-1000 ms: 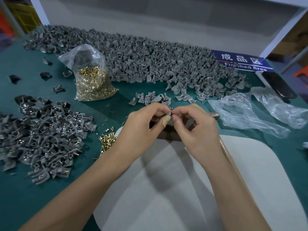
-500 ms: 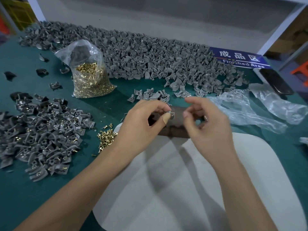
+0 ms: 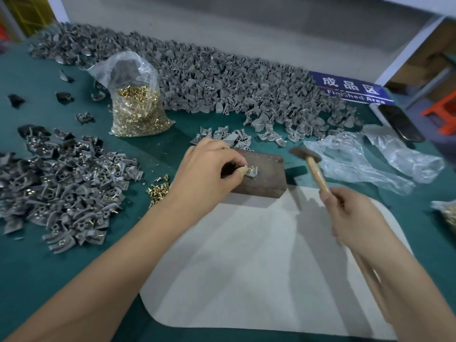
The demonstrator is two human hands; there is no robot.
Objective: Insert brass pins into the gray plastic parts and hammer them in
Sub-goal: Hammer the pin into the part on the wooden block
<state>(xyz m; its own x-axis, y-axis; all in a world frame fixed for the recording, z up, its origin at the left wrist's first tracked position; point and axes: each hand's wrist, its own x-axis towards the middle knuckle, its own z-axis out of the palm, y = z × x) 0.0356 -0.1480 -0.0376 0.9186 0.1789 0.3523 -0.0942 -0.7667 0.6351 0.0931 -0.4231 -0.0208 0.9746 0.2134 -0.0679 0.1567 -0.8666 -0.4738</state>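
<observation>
The left hand point(image 3: 207, 169) pinches a gray plastic part point(image 3: 251, 172) between thumb and fingertips, flat on a rusty metal block point(image 3: 266, 176), with a brass pin point(image 3: 249, 168) standing in it. The right hand point(image 3: 350, 218) has its fingers wrapped round the wooden handle of a hammer point(image 3: 306, 156), whose head hangs just right of the block. At the far right of the green table point(image 3: 37, 280) a blue sign point(image 3: 352, 91) reads "成品区" and "Finished Area", part covered by a heap of gray parts point(image 3: 222, 82); a clear bag of pins point(image 3: 138, 109) carries no readable label.

Pinned gray part point(image 3: 251, 171) on block point(image 3: 266, 178), hammer point(image 3: 306, 155) alongside.
</observation>
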